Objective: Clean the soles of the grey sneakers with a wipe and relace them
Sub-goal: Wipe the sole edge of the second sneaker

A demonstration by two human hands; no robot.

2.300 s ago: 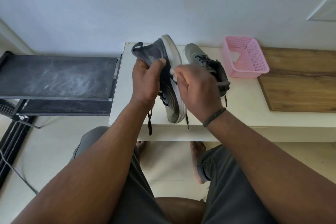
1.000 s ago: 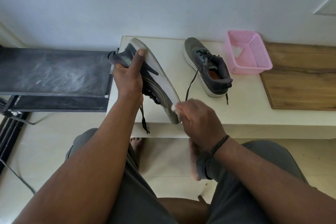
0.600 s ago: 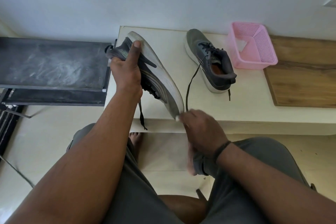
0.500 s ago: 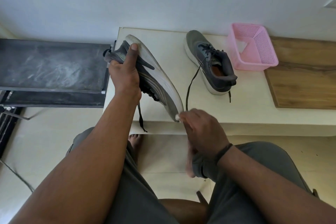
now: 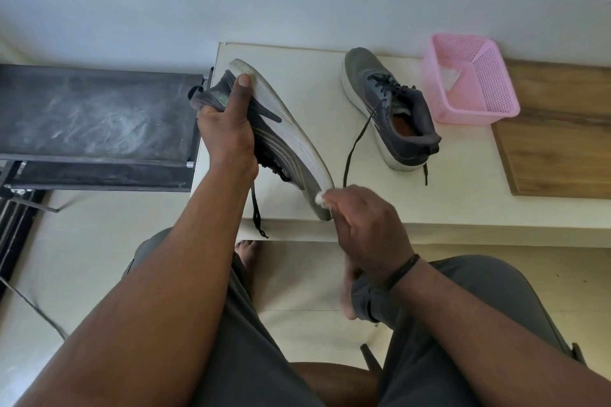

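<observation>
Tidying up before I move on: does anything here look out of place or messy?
One thing: the sneaker standing on the table has a loose lace trailing across the tabletop, not tied. Nothing looks spilled or damaged.

The right hand [image 5: 365,225] has slid the small white wipe [image 5: 320,199] down the held grey sneaker's [image 5: 281,142] pale sole, from mid-sole to apparently the toe edge; the sneaker now tilts flatter.

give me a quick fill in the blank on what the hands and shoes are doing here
1. The left hand grips the held sneaker near its ____ end.
2. The right hand presses a white ____ against that sneaker's toe.
3. The other sneaker stands on the white ____.
4. The basket beside it is ____ in colour.

Missing words: heel; wipe; table; pink
</observation>
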